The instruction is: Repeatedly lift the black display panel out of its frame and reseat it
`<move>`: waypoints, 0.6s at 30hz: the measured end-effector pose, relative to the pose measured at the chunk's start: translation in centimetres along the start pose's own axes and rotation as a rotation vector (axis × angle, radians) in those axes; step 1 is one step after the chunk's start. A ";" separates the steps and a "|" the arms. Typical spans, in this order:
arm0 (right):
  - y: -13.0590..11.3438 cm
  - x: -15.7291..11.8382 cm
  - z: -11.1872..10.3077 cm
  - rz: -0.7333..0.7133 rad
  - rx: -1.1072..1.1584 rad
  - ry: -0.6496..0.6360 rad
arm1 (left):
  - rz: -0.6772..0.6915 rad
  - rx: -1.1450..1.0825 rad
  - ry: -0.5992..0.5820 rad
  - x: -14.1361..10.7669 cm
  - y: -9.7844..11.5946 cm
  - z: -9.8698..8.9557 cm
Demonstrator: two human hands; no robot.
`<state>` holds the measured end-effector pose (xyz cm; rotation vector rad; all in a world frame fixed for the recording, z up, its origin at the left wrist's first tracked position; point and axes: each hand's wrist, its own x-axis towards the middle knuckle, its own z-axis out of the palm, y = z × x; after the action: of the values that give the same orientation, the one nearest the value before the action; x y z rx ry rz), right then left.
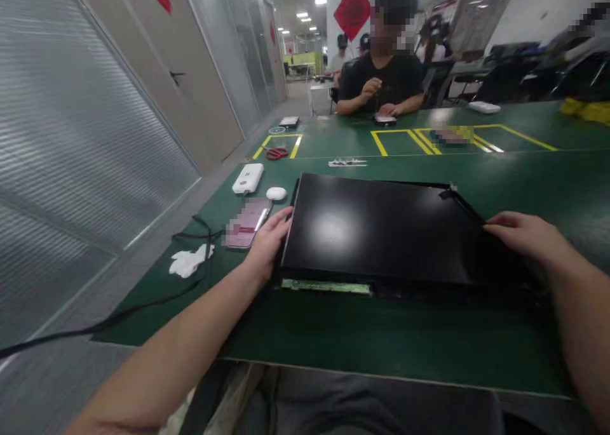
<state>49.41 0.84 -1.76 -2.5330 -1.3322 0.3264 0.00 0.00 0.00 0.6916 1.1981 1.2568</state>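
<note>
A black flat display panel [381, 228] lies before me on the green table, with a bright reflection on its glossy face. A green circuit strip [326, 287] shows along its near edge. My left hand [272, 238] holds the panel's left edge, its fingers closed around the side. At the right edge, my right hand [519, 232] pinches a thin black frame strip [464, 206], which stands slightly away from the panel. This strip runs up to the far right corner, where a small light piece shows. The fingertips beneath the edges are hidden.
To the left lie a phone [248, 224], a white earbud case [276, 194], a white power bank [248, 178], crumpled tissue [190, 261] and a black cable [143, 308]. Red-handled scissors [277, 153] and small strips [347, 163] lie farther back. A person [381, 79] sits opposite.
</note>
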 end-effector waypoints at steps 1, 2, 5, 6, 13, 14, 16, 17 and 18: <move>-0.1 0.1 0.2 -0.010 -0.002 0.007 | 0.002 0.009 -0.005 0.1 -0.1 0.0; -0.1 0.2 0.3 -0.017 -0.004 0.013 | 0.004 0.019 -0.011 0.1 -0.1 0.0; -0.2 0.4 0.7 -0.028 -0.006 0.024 | 0.021 0.051 -0.040 0.1 -0.2 0.1; -0.1 0.5 0.7 -0.028 -0.005 0.027 | 0.030 0.062 -0.053 0.1 -0.2 0.1; 0.2 0.9 0.9 -0.035 0.005 0.039 | 0.069 0.103 -0.089 0.1 -0.1 0.0; 0.2 0.9 0.9 -0.036 0.004 0.039 | 0.064 0.100 -0.099 0.1 -0.1 0.0; 0.2 0.8 0.9 -0.035 0.000 0.039 | 0.070 0.085 -0.130 0.1 -0.1 0.1; 0.2 0.8 0.9 -0.034 -0.003 0.040 | 0.084 0.074 -0.150 0.1 -0.1 0.1; 0.2 0.8 0.9 -0.033 -0.007 0.039 | 0.102 0.063 -0.169 0.0 -0.1 0.1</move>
<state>49.71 1.49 -2.74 -2.5065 -1.3615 0.2656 0.12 0.05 -0.04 0.8974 1.0783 1.2225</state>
